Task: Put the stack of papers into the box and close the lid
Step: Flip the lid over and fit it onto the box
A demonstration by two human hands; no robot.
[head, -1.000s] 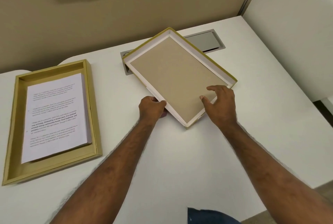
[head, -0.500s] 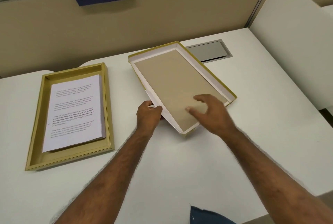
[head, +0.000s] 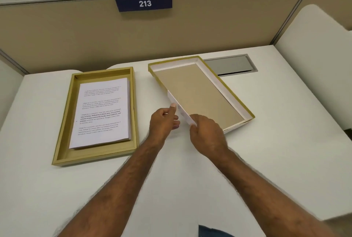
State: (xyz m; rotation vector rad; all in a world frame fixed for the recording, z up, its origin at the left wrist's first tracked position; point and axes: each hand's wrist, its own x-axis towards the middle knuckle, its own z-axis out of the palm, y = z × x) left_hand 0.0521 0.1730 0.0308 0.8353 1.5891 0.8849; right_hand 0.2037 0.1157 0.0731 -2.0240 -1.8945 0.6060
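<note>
In the head view, the left hand (head: 165, 122) and the right hand (head: 206, 133) both gripped the near left edge of the box lid (head: 198, 93), which lay upside down with its white inner walls and tan inner face turned up. The left thumb lay over the top of the white wall with the fingers curled underneath it, a closed pinch on the rim; the right hand had its fingers folded over the same wall just right of that pinch, close to the near corner, though how far they wrapped under could not be seen. The gripped edge looked raised off the white desk (head: 285, 141), while the far right edge of the lid seemed to rest on it. Left of both hands, and well apart from the lid, sat the gold box base (head: 62, 141), and the stack of papers (head: 101, 112) already lay flat inside it, printed side up. Beyond the lid's far end, a grey cable hatch (head: 230, 64) was set into the desk, and a number plate (head: 144, 3) hung on the partition behind. The lid was probably light, thin cardboard, stiff enough to carry by one long wall but liable to twist if held at one corner only. Two hands spread along opposite long walls would likely have served better for flipping it and lowering it square over the base.
</note>
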